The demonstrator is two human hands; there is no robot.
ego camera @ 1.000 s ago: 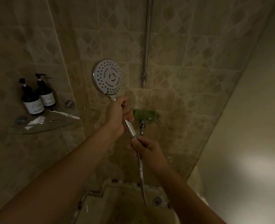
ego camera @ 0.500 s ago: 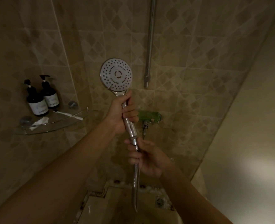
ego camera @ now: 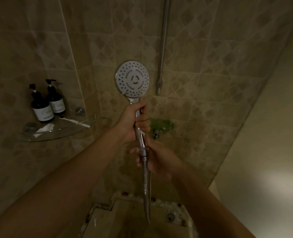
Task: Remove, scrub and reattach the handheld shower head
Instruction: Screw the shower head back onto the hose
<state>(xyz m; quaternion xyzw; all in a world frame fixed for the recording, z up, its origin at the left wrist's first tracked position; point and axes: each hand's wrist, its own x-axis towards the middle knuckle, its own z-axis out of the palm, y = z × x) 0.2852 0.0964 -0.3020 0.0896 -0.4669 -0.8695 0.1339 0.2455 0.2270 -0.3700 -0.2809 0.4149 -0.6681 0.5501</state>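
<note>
Shower head (ego camera: 132,81): off its mount, held upright in mid-air before the tiled back wall, white spray face toward the camera. Its chrome handle runs downward to the hose coupling (ego camera: 143,152), and the two are joined.

Left hand (ego camera: 131,121): closed firmly round the upper part of the handle just below the spray face, fingers wrapped from the right side.

Right hand (ego camera: 157,160): positioned behind the coupling, with fingers curled round it and fingertips showing on its left side. The outline is slightly blurred.

Metal hose (ego camera: 146,189): hangs from the coupling toward the floor.

Riser rail (ego camera: 163,48): fixed to the wall just right of the shower head, apart from it.

Green-covered mixer valve (ego camera: 161,124): on the wall, right of the left hand.

Glass corner shelf (ego camera: 59,133): well left, carrying two dark pump bottles (ego camera: 47,103) standing side by side, a folded white item (ego camera: 45,127) and a thin white stick (ego camera: 77,121).

Floor drain (ego camera: 170,216): lower right of the hose end.
</note>
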